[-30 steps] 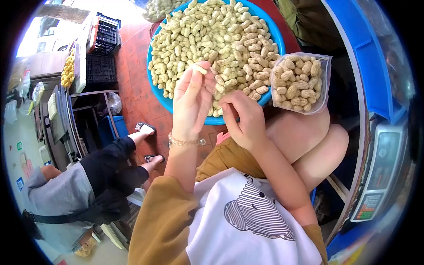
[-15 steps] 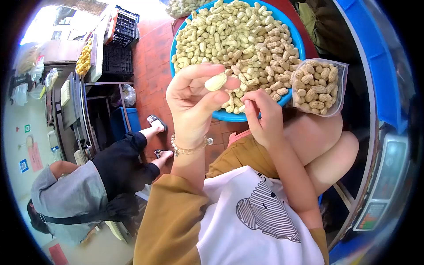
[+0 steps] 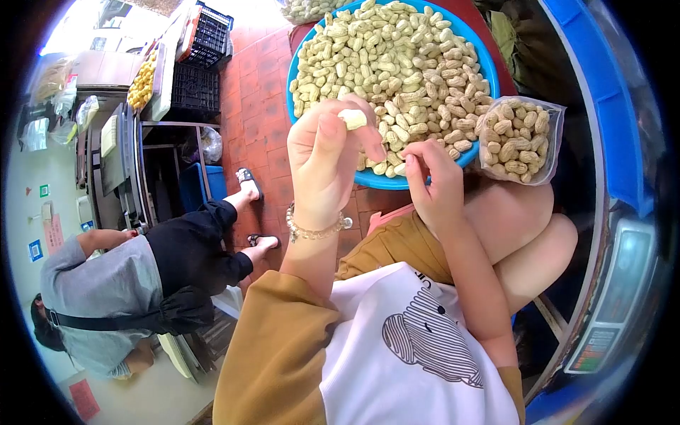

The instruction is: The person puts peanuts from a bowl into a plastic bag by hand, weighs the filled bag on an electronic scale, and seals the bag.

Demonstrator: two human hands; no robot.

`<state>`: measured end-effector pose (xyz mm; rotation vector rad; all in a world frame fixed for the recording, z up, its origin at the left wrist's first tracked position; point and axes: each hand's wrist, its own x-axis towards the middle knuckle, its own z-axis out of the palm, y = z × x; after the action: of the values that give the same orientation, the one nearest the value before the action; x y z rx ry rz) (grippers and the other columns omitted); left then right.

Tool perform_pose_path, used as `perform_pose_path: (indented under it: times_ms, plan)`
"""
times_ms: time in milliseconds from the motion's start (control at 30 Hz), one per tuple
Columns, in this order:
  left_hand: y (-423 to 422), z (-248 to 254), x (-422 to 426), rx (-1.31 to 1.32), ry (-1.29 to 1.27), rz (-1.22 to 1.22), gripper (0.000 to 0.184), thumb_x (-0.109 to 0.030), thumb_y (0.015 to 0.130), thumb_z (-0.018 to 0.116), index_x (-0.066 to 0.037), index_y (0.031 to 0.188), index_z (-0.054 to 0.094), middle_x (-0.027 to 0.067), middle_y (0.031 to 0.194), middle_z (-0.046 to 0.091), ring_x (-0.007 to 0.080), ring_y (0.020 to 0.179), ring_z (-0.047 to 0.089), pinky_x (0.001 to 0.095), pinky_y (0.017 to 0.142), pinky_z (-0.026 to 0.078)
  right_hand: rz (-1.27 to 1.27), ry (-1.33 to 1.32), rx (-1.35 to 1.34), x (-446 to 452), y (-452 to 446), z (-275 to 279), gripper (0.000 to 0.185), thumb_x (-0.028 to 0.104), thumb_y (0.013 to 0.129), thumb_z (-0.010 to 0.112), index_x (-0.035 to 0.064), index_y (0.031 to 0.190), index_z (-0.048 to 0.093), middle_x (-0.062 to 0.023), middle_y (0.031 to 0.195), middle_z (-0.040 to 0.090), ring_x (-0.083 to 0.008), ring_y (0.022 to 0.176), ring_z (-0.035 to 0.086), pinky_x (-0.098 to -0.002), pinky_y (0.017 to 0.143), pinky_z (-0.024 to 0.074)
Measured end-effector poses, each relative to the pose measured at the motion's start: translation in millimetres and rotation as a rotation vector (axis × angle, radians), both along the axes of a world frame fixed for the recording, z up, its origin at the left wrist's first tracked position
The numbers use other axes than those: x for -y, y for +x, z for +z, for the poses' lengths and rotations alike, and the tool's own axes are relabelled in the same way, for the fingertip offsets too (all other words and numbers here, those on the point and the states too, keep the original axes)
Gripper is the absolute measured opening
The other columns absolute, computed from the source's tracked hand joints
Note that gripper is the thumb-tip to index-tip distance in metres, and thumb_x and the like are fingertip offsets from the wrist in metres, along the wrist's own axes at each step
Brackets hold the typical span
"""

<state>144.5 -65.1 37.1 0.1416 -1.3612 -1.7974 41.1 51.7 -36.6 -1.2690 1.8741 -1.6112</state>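
Peanut pinched beside the blue tub

In the head view, the left hand (image 3: 319, 166) clamps a peanut (image 3: 353, 120) between thumb and fingers, above the tub (image 3: 386, 183) of unshelled nuts (image 3: 382, 60). The right hand (image 3: 438, 185) has thumb and forefinger drawn close near the rim; whether they grip anything, I cannot tell. A light fingertip pinch, kept over the tub, should steady the shell and catch any drop. The filled bag (image 3: 517, 145) leans just beside.
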Motion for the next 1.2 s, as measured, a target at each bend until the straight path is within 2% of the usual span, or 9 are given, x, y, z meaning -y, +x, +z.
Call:
perform_pose_path:
  times_ms: [233, 400, 633, 733, 833, 867, 933, 1033, 1200]
  plan:
    - [5.6, -2.3, 6.8, 0.111, 0.068, -0.092, 0.027, -0.025, 0.099, 0.052, -0.002, 0.086, 0.059, -0.0008, 0.067, 0.05, 0.0091, 0.065, 0.041, 0.0239, 0.062, 0.032, -0.004, 0.009, 0.005, -0.6, 0.6, -2.2, 0.002, 0.002, 0.086, 0.058, 0.0037, 0.087, 0.059, -0.0085, 0.073, 0.056, -0.0217, 0.053, 0.052, -0.0336, 0.051, 0.0423]
    - [28.5, -44.0, 7.2, 0.352, 0.229, 0.032, 0.024, -0.023, 0.097, 0.055, 0.0, 0.098, 0.064, -0.0061, 0.075, 0.05, 0.0017, 0.064, 0.036, 0.0205, 0.057, 0.029, 0.0, 0.011, -0.018, -0.2, -0.2, -1.2, 0.001, 0.003, 0.086, 0.057, 0.0035, 0.087, 0.058, -0.0097, 0.074, 0.056, -0.0245, 0.056, 0.054, -0.0354, 0.053, 0.0434]
    - [41.1, -73.8, 19.3, 0.364, 0.25, 0.097, 0.022, -0.021, 0.099, 0.051, -0.007, 0.082, 0.058, -0.0083, 0.07, 0.043, 0.0016, 0.061, 0.031, 0.02, 0.054, 0.024, 0.012, 0.026, -0.031, 0.3, 0.6, -0.7, 0.001, 0.004, 0.086, 0.057, 0.0033, 0.086, 0.058, -0.0094, 0.072, 0.056, -0.0254, 0.056, 0.054, -0.0356, 0.054, 0.043]
    - [29.9, -67.7, 13.3, 0.505, 0.261, 0.208, 0.023, -0.021, 0.099, 0.05, -0.008, 0.083, 0.057, -0.0085, 0.068, 0.042, 0.0016, 0.061, 0.033, 0.0199, 0.054, 0.026, 0.012, 0.026, -0.016, 0.8, 0.9, -1.8, 0.001, 0.004, 0.086, 0.057, 0.0033, 0.086, 0.058, -0.0092, 0.072, 0.055, -0.0252, 0.056, 0.054, -0.0355, 0.053, 0.0429]
    - [17.8, -58.5, 3.2, 0.82, 0.167, 0.131, 0.026, -0.023, 0.101, 0.048, -0.006, 0.084, 0.06, -0.0087, 0.066, 0.04, 0.0016, 0.062, 0.035, 0.0203, 0.054, 0.03, 0.009, 0.011, -0.014, 1.6, 0.6, -1.5, 0.001, 0.004, 0.085, 0.058, 0.0033, 0.086, 0.058, -0.0094, 0.072, 0.055, -0.0251, 0.056, 0.054, -0.0356, 0.054, 0.0431]
    - [15.0, -57.9, 2.0, 1.002, 0.017, 0.083, 0.025, -0.02, 0.099, 0.051, -0.003, 0.083, 0.06, -0.0034, 0.062, 0.044, 0.0091, 0.061, 0.043, 0.0258, 0.057, 0.036, 0.004, -0.002, -0.035, 2.1, 0.4, -2.8, 0.001, 0.004, 0.085, 0.058, 0.0032, 0.087, 0.058, -0.0096, 0.072, 0.055, -0.0252, 0.056, 0.053, -0.0358, 0.054, 0.043]
    - [6.9, -59.3, -4.9, 0.958, -0.647, 0.114, 0.022, -0.018, 0.096, 0.055, -0.003, 0.081, 0.06, 0.0044, 0.064, 0.049, 0.0212, 0.066, 0.048, 0.0332, 0.063, 0.038, -0.004, -0.027, -0.074, 3.0, -0.4, -6.1, 0.002, 0.003, 0.085, 0.058, 0.0031, 0.087, 0.058, -0.0099, 0.072, 0.054, -0.0252, 0.056, 0.053, -0.036, 0.054, 0.0428]
    - [1.8, -59.8, -15.0, 1.003, -0.67, 0.162, 0.018, -0.018, 0.093, 0.057, -0.005, 0.08, 0.06, 0.0089, 0.069, 0.053, 0.0292, 0.074, 0.049, 0.0371, 0.07, 0.037, -0.006, 0.014, -0.011, -0.1, -1.6, -3.0, 0.002, 0.003, 0.085, 0.057, 0.0026, 0.088, 0.058, -0.0108, 0.073, 0.054, -0.0261, 0.057, 0.052, -0.0367, 0.054, 0.0426]
    - [1.3, -63.0, -16.3, 1.03, -0.602, 0.163, 0.016, -0.018, 0.094, 0.055, -0.008, 0.083, 0.061, 0.0057, 0.073, 0.053, 0.024, 0.08, 0.049, 0.0363, 0.081, 0.031, 0.015, 0.017, -0.003, 0.9, -1.5, -4.7, 0.003, 0.003, 0.084, 0.058, 0.0021, 0.087, 0.057, -0.0109, 0.073, 0.053, -0.0263, 0.057, 0.052, -0.0366, 0.054, 0.0424]
